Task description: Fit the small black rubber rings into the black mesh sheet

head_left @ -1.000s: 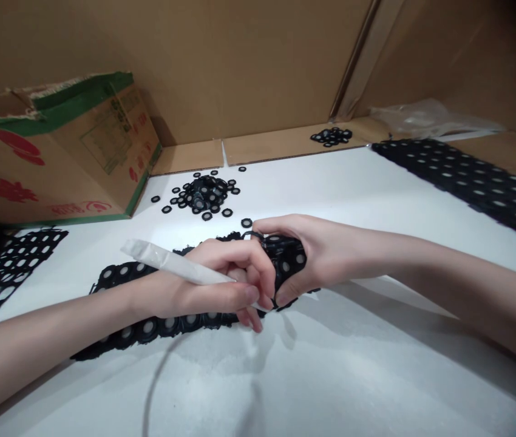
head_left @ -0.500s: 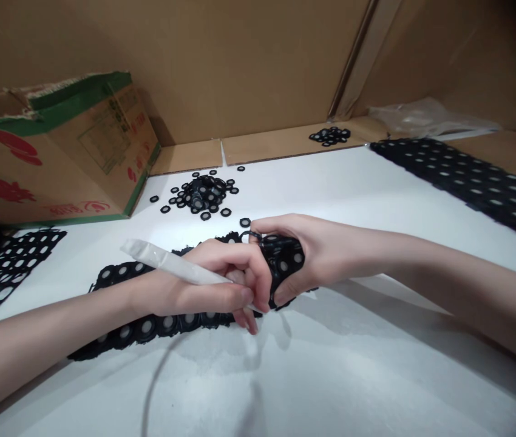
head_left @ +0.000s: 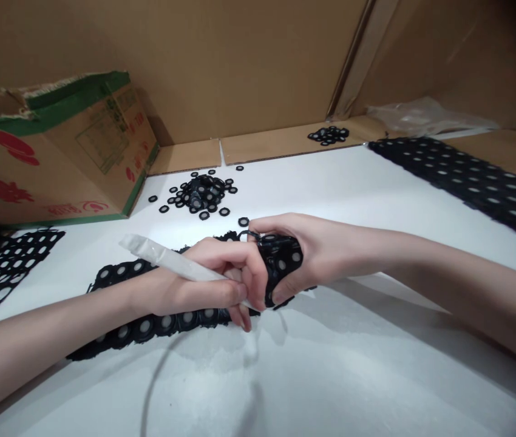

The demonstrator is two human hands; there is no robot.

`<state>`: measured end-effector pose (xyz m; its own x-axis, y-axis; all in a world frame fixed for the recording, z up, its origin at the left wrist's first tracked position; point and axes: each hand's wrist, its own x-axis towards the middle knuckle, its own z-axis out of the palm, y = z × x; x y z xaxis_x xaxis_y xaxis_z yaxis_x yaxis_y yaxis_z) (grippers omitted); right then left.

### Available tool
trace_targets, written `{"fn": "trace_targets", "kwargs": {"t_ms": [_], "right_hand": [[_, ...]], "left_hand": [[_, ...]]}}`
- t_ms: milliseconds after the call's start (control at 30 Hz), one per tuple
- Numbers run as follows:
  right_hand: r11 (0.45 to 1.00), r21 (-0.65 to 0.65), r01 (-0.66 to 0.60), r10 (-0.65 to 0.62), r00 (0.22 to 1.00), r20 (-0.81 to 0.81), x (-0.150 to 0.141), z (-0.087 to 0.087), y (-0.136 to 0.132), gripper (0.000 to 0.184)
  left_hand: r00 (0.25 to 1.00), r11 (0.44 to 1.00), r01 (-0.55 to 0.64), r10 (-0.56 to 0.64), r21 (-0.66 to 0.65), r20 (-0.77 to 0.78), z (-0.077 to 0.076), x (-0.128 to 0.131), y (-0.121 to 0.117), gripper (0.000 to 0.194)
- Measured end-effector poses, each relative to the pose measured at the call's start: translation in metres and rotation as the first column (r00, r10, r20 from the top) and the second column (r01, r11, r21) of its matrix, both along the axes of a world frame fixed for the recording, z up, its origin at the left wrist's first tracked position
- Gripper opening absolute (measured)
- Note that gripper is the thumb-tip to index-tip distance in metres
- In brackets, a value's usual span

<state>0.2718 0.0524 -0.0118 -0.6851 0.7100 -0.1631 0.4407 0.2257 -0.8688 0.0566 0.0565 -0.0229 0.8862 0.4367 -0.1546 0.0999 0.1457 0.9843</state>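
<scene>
cardboard walls [head_left: 240, 67] stand behind white tabletop [head_left: 331, 188]; heap of flat black rings [head_left: 201, 191] near carton [head_left: 103, 152]. black sheet [head_left: 146, 328] lies on tabletop beneath left hand [head_left: 207, 294], right end bent up, right hand [head_left: 319, 249] clamped on it between thumb and fingers. left hand pinches white-wrapped tool [head_left: 162, 258]; tip hard to make out. possible trouble: tip, if sharp, could slip into right hand's fingers; hard tug on bent end could tear sheet. sheet looks rubbery, ragged-edged, dotted with round pale spots; wrapping crinkled, tapering toward fingers.
</scene>
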Motion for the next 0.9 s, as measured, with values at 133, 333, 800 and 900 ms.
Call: {"fn": "trace_targets", "kwargs": {"t_ms": [133,333,800,900], "right_hand": [[1.0,0.028,-0.004,0.004,1.0,-0.003,0.0,0.001,0.001,0.039],[1.0,0.01,0.007,-0.007,1.0,0.02,0.001,0.0,0.001,0.041],[0.992,0.123,0.035,-0.065,0.967,0.248,0.002,0.013,0.004,0.061],[0.991,0.129,-0.042,0.004,0.959,0.283,0.002,0.019,0.012,0.05]], "left_hand": [[0.998,0.997,0.059,-0.061,-0.047,-0.032,0.001,-0.002,0.0,0.016],[0.999,0.991,-0.013,0.019,-0.132,0.049,0.001,-0.003,-0.001,0.009],[0.874,0.892,-0.441,0.403,0.099,0.272,0.008,-0.009,0.014,0.003],[0.855,0.859,-0.488,0.434,0.156,0.284,0.007,-0.015,0.019,0.003]]}}
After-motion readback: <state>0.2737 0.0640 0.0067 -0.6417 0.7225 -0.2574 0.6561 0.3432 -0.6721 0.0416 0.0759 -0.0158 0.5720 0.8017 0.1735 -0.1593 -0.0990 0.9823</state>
